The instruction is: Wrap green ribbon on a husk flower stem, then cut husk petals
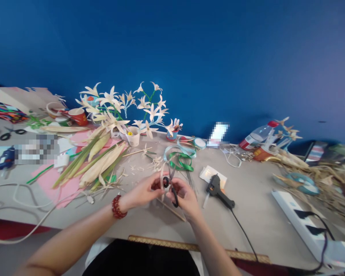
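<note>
Both hands meet at the middle of the table's near half. My left hand, with a red bead bracelet at its wrist, pinches a narrow pale strip that looks like corn husk. In my right hand is a pair of black-handled scissors, blades pointing up and away beside the strip. One finger loop sits between the two hands. Whether the blades touch the strip I cannot tell. Just beyond the fingers lies a loop of green ribbon. A thin stick rests on the table below the hands.
A black glue gun lies to the right, its cord running off the front edge. Corn husks cover pink paper on the left. Husk flowers stand behind them. A white power strip and a bottle are at the right.
</note>
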Demonstrator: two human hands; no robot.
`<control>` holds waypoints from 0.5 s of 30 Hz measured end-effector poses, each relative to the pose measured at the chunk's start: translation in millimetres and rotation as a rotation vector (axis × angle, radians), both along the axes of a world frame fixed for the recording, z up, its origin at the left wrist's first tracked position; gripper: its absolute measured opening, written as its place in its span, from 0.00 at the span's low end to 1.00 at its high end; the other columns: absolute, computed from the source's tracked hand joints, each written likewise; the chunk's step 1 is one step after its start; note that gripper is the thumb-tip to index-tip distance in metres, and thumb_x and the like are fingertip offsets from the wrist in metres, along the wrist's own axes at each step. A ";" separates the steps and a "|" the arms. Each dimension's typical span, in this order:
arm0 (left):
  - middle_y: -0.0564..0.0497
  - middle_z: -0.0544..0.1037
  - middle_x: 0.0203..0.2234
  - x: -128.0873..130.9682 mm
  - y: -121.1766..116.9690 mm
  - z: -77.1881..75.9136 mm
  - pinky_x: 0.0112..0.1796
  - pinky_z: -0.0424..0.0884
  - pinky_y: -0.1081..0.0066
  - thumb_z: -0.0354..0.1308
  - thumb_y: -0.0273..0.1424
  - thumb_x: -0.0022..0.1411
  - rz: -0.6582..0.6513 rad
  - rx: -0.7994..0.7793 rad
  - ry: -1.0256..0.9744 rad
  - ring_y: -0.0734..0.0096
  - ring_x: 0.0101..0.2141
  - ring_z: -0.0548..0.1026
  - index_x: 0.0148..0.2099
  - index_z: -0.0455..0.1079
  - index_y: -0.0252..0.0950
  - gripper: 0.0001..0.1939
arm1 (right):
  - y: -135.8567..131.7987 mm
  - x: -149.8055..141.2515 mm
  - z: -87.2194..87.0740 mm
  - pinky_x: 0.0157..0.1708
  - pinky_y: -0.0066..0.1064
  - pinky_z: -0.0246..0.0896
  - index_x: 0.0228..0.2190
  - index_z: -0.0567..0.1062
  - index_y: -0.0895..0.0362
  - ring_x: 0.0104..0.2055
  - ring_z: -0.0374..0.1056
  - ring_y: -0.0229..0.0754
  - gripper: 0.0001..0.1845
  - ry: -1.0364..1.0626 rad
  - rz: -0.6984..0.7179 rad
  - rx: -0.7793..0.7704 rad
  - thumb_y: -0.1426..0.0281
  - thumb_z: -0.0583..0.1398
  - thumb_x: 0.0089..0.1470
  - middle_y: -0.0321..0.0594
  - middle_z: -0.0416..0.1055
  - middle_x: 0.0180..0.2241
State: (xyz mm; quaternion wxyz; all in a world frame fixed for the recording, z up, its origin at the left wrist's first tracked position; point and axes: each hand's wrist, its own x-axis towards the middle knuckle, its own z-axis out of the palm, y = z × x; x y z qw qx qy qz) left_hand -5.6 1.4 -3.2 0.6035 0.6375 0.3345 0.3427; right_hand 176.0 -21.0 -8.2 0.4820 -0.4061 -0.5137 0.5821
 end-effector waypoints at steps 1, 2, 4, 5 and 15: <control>0.43 0.73 0.48 -0.2 0.7 -1.1 0.40 0.69 0.67 0.57 0.33 0.62 0.002 -0.023 -0.019 0.62 0.43 0.72 0.61 0.59 0.39 0.26 | 0.4 0.9 -0.5 0.25 0.26 0.55 0.36 0.74 0.54 0.25 0.60 0.35 0.18 -0.022 -0.001 0.011 0.64 0.70 0.41 0.32 0.66 0.23; 0.43 0.72 0.48 -0.6 1.4 -1.8 0.40 0.69 0.67 0.55 0.34 0.63 0.007 -0.043 -0.032 0.63 0.43 0.72 0.61 0.59 0.39 0.25 | 0.5 2.3 -1.0 0.25 0.26 0.55 0.36 0.74 0.54 0.25 0.60 0.36 0.18 -0.049 -0.004 0.020 0.64 0.70 0.42 0.32 0.66 0.23; 0.45 0.73 0.44 -2.0 2.5 -1.7 0.40 0.68 0.67 0.52 0.34 0.65 0.027 -0.058 -0.034 0.65 0.40 0.72 0.61 0.59 0.39 0.23 | 0.3 6.3 -1.3 0.25 0.27 0.56 0.36 0.74 0.54 0.25 0.61 0.37 0.15 -0.100 -0.018 0.016 0.64 0.68 0.45 0.32 0.66 0.22; 0.46 0.74 0.41 -2.7 2.8 -0.8 0.39 0.68 0.67 0.52 0.34 0.65 0.034 -0.051 -0.026 0.66 0.38 0.71 0.61 0.58 0.39 0.23 | -0.1 8.3 -0.9 0.25 0.27 0.56 0.35 0.74 0.55 0.25 0.61 0.37 0.15 -0.115 -0.030 0.003 0.64 0.68 0.45 0.33 0.67 0.23; 0.51 0.72 0.33 1.7 -2.0 4.3 0.38 0.67 0.69 0.55 0.25 0.60 -0.029 0.205 0.136 0.68 0.35 0.71 0.64 0.51 0.38 0.31 | 2.0 -6.3 4.7 0.20 0.23 0.53 0.32 0.67 0.55 0.20 0.58 0.31 0.19 -0.004 -0.148 -0.038 0.68 0.69 0.40 0.36 0.73 0.31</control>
